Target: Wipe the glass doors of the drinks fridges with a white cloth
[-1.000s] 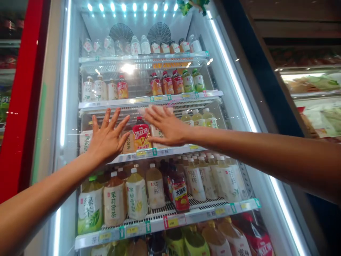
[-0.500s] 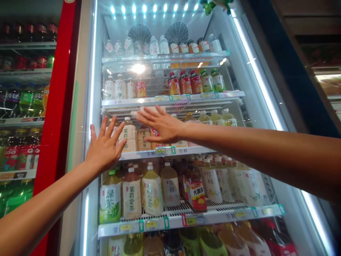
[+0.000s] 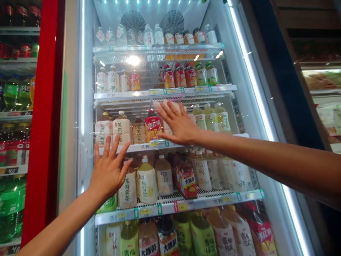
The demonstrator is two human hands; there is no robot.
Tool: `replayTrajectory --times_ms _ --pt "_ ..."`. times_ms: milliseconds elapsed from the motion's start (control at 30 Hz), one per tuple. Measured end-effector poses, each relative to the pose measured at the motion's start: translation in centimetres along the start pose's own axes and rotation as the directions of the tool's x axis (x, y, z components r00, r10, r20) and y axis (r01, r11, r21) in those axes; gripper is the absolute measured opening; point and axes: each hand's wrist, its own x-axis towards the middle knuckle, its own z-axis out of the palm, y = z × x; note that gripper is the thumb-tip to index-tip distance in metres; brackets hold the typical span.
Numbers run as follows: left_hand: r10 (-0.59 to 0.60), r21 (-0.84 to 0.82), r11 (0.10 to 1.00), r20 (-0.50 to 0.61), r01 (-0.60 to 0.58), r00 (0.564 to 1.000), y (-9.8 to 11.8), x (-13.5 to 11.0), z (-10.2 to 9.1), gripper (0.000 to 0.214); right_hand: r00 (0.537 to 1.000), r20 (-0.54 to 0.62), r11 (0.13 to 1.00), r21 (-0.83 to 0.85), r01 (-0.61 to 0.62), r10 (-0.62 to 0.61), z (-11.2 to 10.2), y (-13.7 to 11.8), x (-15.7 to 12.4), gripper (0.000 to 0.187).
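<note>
Right hand (image 3: 180, 125) covers cloth (image 3: 175, 105) near a 冰紅茶 bottle (image 3: 153, 125).

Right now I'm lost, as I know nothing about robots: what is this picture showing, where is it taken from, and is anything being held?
There is no machine here, only a person's two bare hands, seen from a camera worn on their head. Before them is a lit drinks cooler with a glass front; bottles stand on its shelves. The right hand lies flat over a pale, cloth-like piece, apparently against the glass. The left hand is spread and holds nothing visible; whether it touches the glass is unclear.
</note>
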Motion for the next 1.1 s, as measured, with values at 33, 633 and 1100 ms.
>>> replayTrajectory --times_ms 33,633,1100 --pt "0.009 -0.003 1.000 0.002 -0.009 1.000 0.7 -0.3 0.2 0.071 0.993 0.036 0.994 0.024 0.110 -0.111 0.3 -0.8 -1.4 0.099" --pt "0.125 -0.072 0.990 0.021 -0.124 0.992 7.6 1.4 0.6 0.075 0.951 0.077 0.950 0.125 0.288 -0.298 1.2 2.8 -9.8 0.094" --pt "0.177 -0.136 0.975 -0.012 -0.177 0.984 15.5 3.9 2.1 0.078 0.971 0.043 0.971 0.041 -0.235 0.234 0.2 5.5 -17.2 0.094"
